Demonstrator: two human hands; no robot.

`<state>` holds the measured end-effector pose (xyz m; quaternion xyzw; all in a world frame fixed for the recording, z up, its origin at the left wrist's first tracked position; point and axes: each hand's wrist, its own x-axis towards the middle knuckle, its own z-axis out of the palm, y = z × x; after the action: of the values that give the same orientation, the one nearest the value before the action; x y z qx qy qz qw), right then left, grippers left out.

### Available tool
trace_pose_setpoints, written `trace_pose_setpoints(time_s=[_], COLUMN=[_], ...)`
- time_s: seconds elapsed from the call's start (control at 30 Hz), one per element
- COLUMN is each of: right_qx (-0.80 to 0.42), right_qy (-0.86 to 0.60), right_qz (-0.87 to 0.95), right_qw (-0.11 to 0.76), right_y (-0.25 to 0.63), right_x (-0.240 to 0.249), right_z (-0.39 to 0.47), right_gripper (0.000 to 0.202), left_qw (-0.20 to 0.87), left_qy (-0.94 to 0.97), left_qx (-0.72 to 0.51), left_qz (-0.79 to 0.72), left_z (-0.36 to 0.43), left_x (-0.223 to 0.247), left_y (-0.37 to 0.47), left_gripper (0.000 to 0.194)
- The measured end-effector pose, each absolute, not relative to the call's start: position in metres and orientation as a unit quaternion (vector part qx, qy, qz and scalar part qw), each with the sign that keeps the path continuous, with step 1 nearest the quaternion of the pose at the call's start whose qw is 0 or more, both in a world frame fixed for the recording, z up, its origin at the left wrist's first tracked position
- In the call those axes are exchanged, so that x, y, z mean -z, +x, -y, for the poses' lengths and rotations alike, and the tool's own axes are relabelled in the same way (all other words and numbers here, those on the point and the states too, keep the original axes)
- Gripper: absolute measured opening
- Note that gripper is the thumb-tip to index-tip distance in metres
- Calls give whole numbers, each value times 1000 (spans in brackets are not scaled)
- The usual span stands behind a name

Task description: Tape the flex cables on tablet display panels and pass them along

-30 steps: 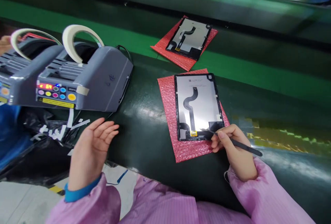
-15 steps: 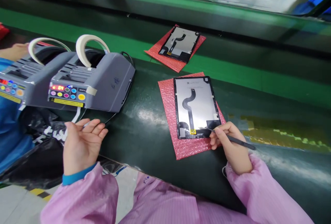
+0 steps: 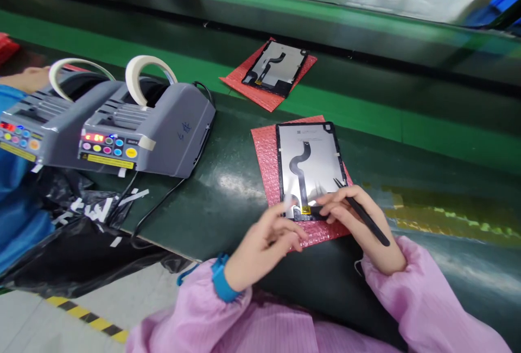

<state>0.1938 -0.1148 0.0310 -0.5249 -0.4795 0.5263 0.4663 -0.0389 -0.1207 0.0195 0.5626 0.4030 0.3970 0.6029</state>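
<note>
My left hand (image 3: 264, 241), a blue band at its wrist, is over the near left corner of a tablet screen panel (image 3: 321, 160). A blurred strip of white tape (image 3: 288, 201) shows at its fingertips, and the fingers are curled in. In my right hand (image 3: 358, 217) lie black tweezers (image 3: 364, 214), tucked by the thumb with the tips pointing up and away. The right fingertips are at the panel's near right edge. The panel lies back side up, with a curved black flex cable (image 3: 300, 171) and a yellow end piece, on a pink bubble bag (image 3: 264, 157).
Two grey tape dispensers (image 3: 163, 130) with white tape rolls stand at left. Black plastic with tape scraps (image 3: 95, 209) hangs below them. A second panel (image 3: 277, 68) lies on another pink bag farther back. Amber film strips (image 3: 439, 214) are at right. A co-worker's blue sleeve (image 3: 20, 201) is far left.
My left hand has moved right from the dispenser to the panel, with the tape strip at its fingers. The tape hanging from the dispenser is shorter. The tweezers have tilted up in my right hand.
</note>
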Motion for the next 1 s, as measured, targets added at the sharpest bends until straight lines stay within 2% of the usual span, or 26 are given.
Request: trace_pose_setpoints(time_s=[0.17, 0.27, 0.33, 0.4, 0.5, 0.6, 0.73, 1.0], right_qx=[-606, -571, -518, -488, -524, -558, -548, -490], right_qy=[-499, -511, -527, -540, -538, -526, -529, -549], right_qz=[442, 439, 444, 459, 498, 518, 534, 566], right_qw=[434, 469, 506, 510, 432, 378, 367, 371], right_y=[185, 185, 189, 192, 191, 184, 175, 165], right_x=[-50, -61, -66, -68, -60, -42, -25, -21], right_z=[87, 70, 58, 47, 32, 22, 13, 6], right_gripper=[44, 51, 52, 51, 50, 48, 48, 42], left_qw=[690, 686, 624, 508, 294, 149, 88, 60], left_qy=[570, 566, 607, 686, 802, 838, 844, 835], left_qx=[-297, -314, -336, -338, -270, -197, -168, -168], left_qz=[-333, -333, -359, -396, -444, -487, -502, -520], left_z=[123, 120, 118, 116, 115, 115, 117, 117], left_x=[-24, -23, -21, -20, -19, -16, -10, -8], left_y=[-7, -9, -11, -12, -10, -6, -3, -3], left_gripper=[59, 57, 53, 49, 41, 37, 40, 35])
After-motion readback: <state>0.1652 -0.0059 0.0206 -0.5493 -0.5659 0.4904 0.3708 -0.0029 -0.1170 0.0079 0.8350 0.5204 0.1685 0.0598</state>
